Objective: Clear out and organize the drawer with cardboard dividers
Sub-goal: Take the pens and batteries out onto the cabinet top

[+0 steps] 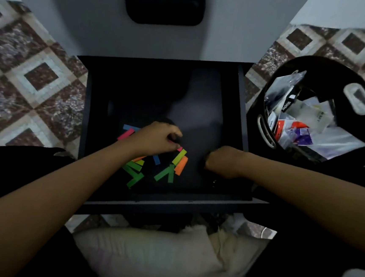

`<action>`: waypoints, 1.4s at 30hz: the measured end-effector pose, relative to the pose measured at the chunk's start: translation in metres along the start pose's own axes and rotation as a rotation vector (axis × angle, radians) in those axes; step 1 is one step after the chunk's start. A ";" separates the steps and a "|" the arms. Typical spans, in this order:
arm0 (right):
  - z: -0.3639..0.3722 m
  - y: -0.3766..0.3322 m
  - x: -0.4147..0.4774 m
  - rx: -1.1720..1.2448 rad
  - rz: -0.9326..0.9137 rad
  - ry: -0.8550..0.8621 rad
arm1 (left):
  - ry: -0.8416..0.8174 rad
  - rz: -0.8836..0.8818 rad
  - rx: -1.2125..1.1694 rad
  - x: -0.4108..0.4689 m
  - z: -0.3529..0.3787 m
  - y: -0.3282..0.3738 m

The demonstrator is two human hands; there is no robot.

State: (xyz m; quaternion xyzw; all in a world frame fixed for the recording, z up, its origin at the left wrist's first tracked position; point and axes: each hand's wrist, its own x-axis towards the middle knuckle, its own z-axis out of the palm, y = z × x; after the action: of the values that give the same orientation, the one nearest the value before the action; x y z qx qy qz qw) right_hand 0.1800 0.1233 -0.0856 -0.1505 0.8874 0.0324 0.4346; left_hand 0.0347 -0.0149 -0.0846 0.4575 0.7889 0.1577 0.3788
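left hand (155, 139) pinches a pink strip (179, 148) (drawer (202, 107) open).

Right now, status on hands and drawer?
Left hand pinches pink strip. Right hand curled on drawer floor, grip unclear. Coloured strips scattered in drawer. Bin beside drawer, clear of hands.

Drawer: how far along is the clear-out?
Mostly emptied: the round black bin holds packets and wrappers. In hand: the left hand pinches a pink paper strip in the dark open drawer. Left: the scattered coloured paper strips; no cardboard dividers visible yet. Right hand curled, contents unclear.
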 end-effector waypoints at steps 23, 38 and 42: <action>-0.058 0.058 -0.043 0.901 0.121 0.404 | -0.324 0.055 0.099 0.022 0.094 0.095; -0.054 0.044 -0.021 0.747 0.055 0.164 | -0.376 -0.045 -0.018 -0.014 0.028 0.048; -0.046 0.031 -0.009 0.455 0.003 0.003 | -0.237 -0.176 -0.112 -0.037 -0.023 0.015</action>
State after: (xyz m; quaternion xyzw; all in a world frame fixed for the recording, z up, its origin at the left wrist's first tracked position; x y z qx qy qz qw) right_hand 0.1412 0.1461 -0.0528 -0.0472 0.8727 -0.1678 0.4560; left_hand 0.0375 -0.0362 -0.0437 0.3800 0.7656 0.1126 0.5067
